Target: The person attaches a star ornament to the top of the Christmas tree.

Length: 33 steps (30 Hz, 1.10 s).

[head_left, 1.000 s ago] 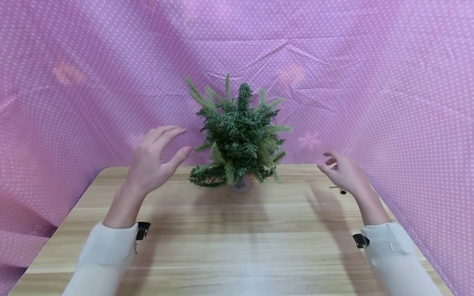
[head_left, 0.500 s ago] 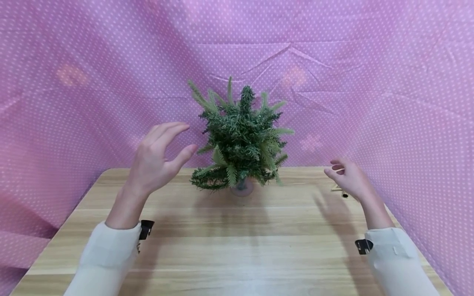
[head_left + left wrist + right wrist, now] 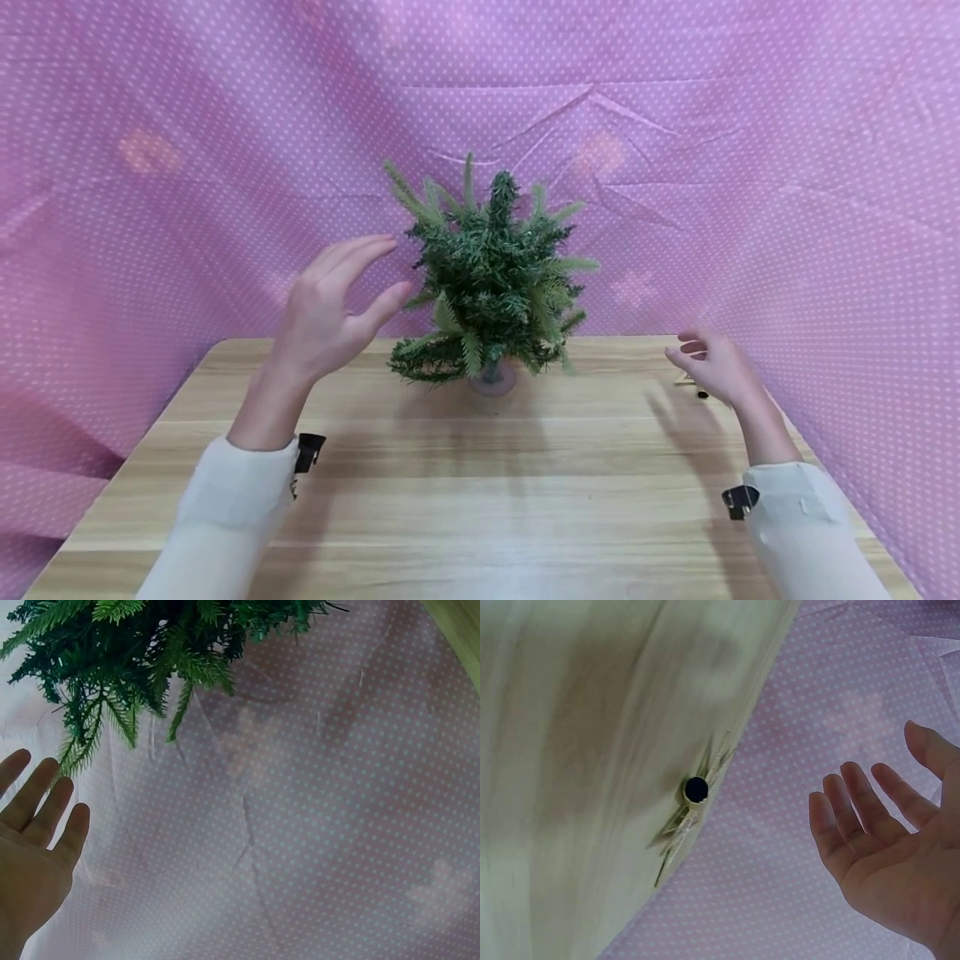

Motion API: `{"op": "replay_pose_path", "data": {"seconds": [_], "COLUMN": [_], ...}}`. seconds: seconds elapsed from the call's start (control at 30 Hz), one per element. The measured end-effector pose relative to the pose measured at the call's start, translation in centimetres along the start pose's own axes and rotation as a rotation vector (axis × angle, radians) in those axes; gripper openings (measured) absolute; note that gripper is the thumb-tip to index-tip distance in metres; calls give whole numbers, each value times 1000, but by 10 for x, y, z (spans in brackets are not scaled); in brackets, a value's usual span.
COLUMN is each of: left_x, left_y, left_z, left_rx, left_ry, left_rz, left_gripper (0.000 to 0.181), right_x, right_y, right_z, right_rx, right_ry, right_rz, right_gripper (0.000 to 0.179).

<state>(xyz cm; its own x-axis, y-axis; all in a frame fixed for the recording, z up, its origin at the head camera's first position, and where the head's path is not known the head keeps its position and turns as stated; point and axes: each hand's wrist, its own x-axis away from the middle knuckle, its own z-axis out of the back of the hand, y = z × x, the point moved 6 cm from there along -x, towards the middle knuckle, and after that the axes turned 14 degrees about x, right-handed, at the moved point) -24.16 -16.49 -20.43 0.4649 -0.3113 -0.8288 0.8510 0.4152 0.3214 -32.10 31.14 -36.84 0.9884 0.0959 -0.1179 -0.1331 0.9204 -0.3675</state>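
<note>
The tree (image 3: 491,275) stood upright near the far edge of the table (image 3: 480,517), its round base (image 3: 502,383) plain in the head view, while the left wrist view caught only some branches, dark green mixed with paler sprigs. The left hand (image 3: 322,317) was raised just beside it, fingers loosely extended, thumb apart, holding nothing; I couldn't tell whether a fingertip met a sprig. The head view gave me the back of that hand, the left wrist view its palm side and four fingers. Well apart from the tree, toward the table's right side, the right hand (image 3: 716,367) hung relaxed and grasped nothing. From the head it partly hid a gold ornament (image 3: 695,792); the right wrist view showed the ornament's thin spikes and round dark end, lying near the table edge, clear of the slightly bent fingers. Only the head view took in both pale sleeves (image 3: 232,492). Pink dotted cloth (image 3: 825,125) hung behind.
</note>
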Motion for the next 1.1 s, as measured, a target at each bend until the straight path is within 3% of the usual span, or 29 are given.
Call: {"op": "replay_pose_path", "data": {"seconds": [0.57, 1.1], "left_x": [-14, -35], "left_y": [6, 10], "left_z": [-11, -26], "left_rx": [31, 52], "left_ry": [-7, -35], "left_rz": [-75, -107], "left_gripper": [47, 42], "right_x": [0, -2], "right_y": [12, 42], "right_z": [-5, -16], "right_rx": [-39, -64], "right_ry": [22, 18], "right_rz": [4, -112], "right_gripper": [58, 55]}}
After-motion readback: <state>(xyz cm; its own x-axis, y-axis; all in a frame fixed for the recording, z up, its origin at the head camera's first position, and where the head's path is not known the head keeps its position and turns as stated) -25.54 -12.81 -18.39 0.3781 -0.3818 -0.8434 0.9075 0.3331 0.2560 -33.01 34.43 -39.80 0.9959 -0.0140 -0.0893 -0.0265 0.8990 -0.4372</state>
